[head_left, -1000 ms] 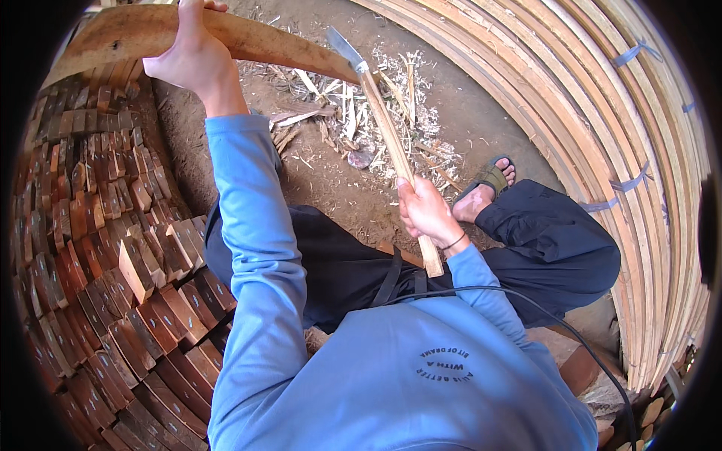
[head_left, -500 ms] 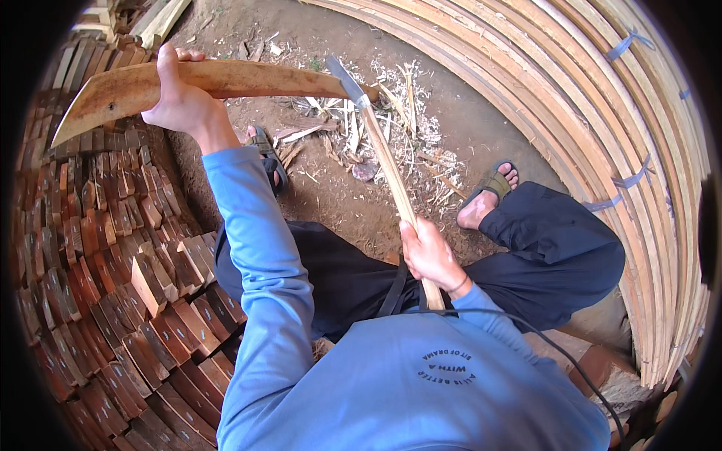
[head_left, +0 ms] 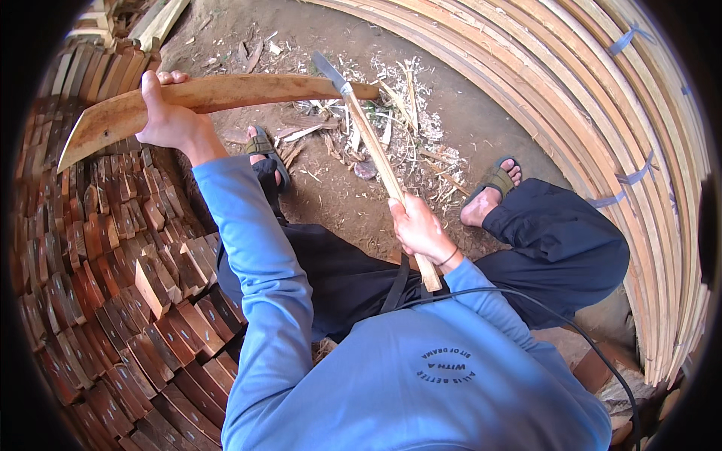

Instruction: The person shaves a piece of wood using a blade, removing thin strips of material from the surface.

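Note:
My left hand [head_left: 171, 124] grips a curved wooden piece [head_left: 256, 90] near its broad left end, with the thumb over the near face and fingertips showing at the far edge. The piece is held up, and its narrow right end is above the ground. My right hand [head_left: 423, 231] is closed around the pale wooden handle of a long-handled knife [head_left: 376, 146]. The knife's grey blade [head_left: 329, 71] crosses the wood close to its narrow end. Whether the blade touches or has cut into the wood, I cannot tell.
Wood shavings [head_left: 429, 146] and splinters litter the dirt floor between my sandalled feet. Stacked short wooden blocks [head_left: 113, 301] rise along the left. Long curved planks [head_left: 594, 113], tied with blue strips, stand on the right. A black cable [head_left: 556, 312] runs across my right sleeve.
My right hand and the knife have shifted left and away from my body. The left hand has dropped slightly toward me, lowering the wood's broad end in the picture.

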Demonstrator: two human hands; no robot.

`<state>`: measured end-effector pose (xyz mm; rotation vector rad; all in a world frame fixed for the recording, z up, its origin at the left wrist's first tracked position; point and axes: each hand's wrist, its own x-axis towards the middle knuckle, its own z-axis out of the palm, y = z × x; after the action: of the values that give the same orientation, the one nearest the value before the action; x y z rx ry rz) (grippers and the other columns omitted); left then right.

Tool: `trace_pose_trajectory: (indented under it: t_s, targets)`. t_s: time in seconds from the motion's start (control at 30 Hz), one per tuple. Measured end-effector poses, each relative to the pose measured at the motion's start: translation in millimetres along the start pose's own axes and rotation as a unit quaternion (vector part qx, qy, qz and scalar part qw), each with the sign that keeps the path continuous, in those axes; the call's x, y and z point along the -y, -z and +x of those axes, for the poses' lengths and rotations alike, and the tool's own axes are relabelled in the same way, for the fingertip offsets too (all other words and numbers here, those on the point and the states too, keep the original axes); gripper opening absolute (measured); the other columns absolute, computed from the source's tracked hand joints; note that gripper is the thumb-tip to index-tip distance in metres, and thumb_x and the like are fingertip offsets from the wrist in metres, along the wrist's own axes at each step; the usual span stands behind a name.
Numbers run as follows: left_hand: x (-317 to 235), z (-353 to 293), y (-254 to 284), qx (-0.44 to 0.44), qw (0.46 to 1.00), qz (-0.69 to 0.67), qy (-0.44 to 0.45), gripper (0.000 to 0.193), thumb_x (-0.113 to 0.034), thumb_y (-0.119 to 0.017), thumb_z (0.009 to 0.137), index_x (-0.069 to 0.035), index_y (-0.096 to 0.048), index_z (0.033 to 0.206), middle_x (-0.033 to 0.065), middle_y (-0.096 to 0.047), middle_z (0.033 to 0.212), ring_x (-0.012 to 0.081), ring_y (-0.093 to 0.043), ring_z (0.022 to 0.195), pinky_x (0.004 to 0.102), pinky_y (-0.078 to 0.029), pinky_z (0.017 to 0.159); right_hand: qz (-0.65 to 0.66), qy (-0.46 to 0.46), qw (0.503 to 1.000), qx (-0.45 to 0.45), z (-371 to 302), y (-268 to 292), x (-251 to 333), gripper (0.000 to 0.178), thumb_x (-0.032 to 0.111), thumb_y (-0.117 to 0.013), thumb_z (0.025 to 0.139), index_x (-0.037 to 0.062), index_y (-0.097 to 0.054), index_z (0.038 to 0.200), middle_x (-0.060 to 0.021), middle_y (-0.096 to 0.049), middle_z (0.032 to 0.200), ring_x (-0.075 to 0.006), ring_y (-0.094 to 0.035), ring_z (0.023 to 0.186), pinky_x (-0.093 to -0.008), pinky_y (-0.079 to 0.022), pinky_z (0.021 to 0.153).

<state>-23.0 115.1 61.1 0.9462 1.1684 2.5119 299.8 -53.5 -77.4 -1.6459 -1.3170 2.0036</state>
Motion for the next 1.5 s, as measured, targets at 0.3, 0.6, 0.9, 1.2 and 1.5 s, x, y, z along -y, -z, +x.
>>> trace_pose_trajectory:
  t_s: [0.3,0.6,0.9,1.2,1.5]
  targets:
    - [2,-5,-20,0.021,0.998,0.023,-0.059,0.016,0.003,-0.068,0.089,0.011,-0.057,0.097,0.0146,-0.063,0.075,0.0234,-0.061,0.055,0.0366,-0.056,0.049,0.007,0.017,1.000,0.005,8,4,8,0.030,0.025,-0.047,0.110,0.0001,-0.052,0.093,-0.0032,-0.049,0.055,-0.0161,-0.053,0.037,-0.0347,-0.042,0.036]
    - [5,-10,-31,0.031,0.997,0.016,-0.073,0.016,0.003,-0.071,0.088,0.011,-0.059,0.094,0.0168,-0.065,0.075,0.0229,-0.063,0.054,0.0352,-0.059,0.050,0.053,-0.010,0.998,0.028,4,9,3,0.027,0.025,-0.045,0.110,0.0024,-0.052,0.097,-0.0012,-0.050,0.055,-0.0139,-0.052,0.037,-0.0315,-0.041,0.034]
    - [11,2,-20,0.022,0.999,-0.011,-0.047,0.021,0.002,-0.073,0.086,0.010,-0.058,0.098,0.0159,-0.064,0.080,0.0232,-0.063,0.056,0.0365,-0.058,0.050,0.055,-0.008,0.997,0.053,13,17,7,0.029,0.026,-0.044,0.110,0.0014,-0.051,0.096,-0.0008,-0.050,0.055,-0.0131,-0.051,0.037,-0.0306,-0.040,0.033]
    - [-1,-10,-23,0.018,0.999,0.021,-0.042,0.021,0.002,-0.071,0.088,0.010,-0.055,0.097,0.0140,-0.060,0.074,0.0231,-0.060,0.059,0.0379,-0.055,0.054,0.039,-0.001,0.998,0.041,-3,12,1,0.031,0.027,-0.043,0.110,-0.0001,-0.051,0.096,-0.0024,-0.051,0.054,-0.0147,-0.052,0.036,-0.0326,-0.041,0.034]
    - [2,-5,-14,0.011,0.998,0.030,-0.052,0.018,0.000,-0.071,0.087,0.010,-0.059,0.097,0.0142,-0.062,0.074,0.0231,-0.061,0.056,0.0361,-0.057,0.051,0.016,0.002,0.999,0.034,-3,10,-2,0.031,0.029,-0.045,0.110,0.0017,-0.051,0.096,-0.0024,-0.051,0.055,-0.0148,-0.054,0.038,-0.0328,-0.045,0.035]
